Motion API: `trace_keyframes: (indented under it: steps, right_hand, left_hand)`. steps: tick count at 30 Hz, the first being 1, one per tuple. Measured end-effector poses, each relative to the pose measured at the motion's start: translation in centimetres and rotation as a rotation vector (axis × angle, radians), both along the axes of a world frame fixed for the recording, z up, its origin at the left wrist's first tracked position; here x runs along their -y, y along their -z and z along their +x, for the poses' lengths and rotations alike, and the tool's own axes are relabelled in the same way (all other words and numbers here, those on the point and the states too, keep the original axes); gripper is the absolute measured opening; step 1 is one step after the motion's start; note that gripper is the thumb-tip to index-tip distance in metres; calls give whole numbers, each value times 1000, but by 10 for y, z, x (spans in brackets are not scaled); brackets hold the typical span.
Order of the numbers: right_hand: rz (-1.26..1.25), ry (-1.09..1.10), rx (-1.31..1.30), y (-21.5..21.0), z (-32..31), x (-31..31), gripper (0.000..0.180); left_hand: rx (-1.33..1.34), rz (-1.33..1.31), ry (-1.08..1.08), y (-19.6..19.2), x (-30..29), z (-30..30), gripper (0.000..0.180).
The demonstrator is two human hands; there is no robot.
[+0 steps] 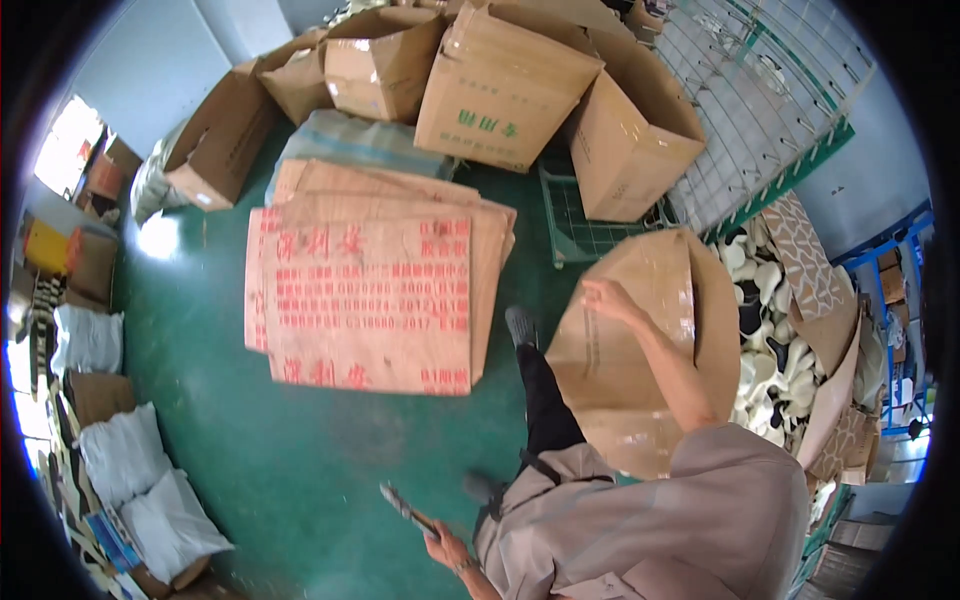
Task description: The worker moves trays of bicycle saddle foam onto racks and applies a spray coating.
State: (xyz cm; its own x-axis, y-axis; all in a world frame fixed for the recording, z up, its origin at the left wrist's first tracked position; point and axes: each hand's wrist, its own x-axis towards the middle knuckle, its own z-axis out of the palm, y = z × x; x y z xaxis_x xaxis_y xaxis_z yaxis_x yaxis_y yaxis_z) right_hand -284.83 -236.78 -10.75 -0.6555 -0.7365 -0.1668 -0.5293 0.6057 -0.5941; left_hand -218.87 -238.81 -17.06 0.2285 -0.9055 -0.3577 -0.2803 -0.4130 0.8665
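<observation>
Head view, looking down on a green painted floor. The right hand (pixel 603 296), right of centre, lies with fingers spread on the upper edge of a brown cardboard box flap (pixel 640 340); it presses or pinches the edge, but whether the fingers actually close round it cannot be told. The flap stands nearly upright, its long axis running from the hand down toward the lower right, along the forearm. The left hand (pixel 447 548), at the lower centre, is clenched on a slim metal tool (pixel 403 506), probably a cutter or pliers, whose tip points to the upper left, away from the flap. The right hand is therefore the nearer of the 2 to the box; the tool sits well apart, below and to the left of it.

Behind the flap, at the right of the frame, the open box holds many small white and black moulded pieces (pixel 768 330), smooth and rounded. A stack of flattened cartons (pixel 370 290) with red print lies flat on the floor at centre left, matte and creased. Several open brown boxes (pixel 500 85) crowd the upper centre, their tape glossy. A white wire grid rack (pixel 760 90) leans at the upper right. White filled sacks (pixel 140 480) rest along the lower left.
</observation>
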Motion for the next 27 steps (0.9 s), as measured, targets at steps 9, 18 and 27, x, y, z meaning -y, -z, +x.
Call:
trace_keyframes:
  steps: [9,18,27]
  right_hand:
    - [-237,73,-511,-43,-512,394,91]
    - [36,232,-744,-75,-713,542,100]
    - [-242,-60,-778,-82,-575,523,18]
  left_hand:
    - [165,462,-194,-18,43,-209,53]
    - [363,667,-239,5,43,-293,46]
    - [347,247,-249,-4,-82,-249,37]
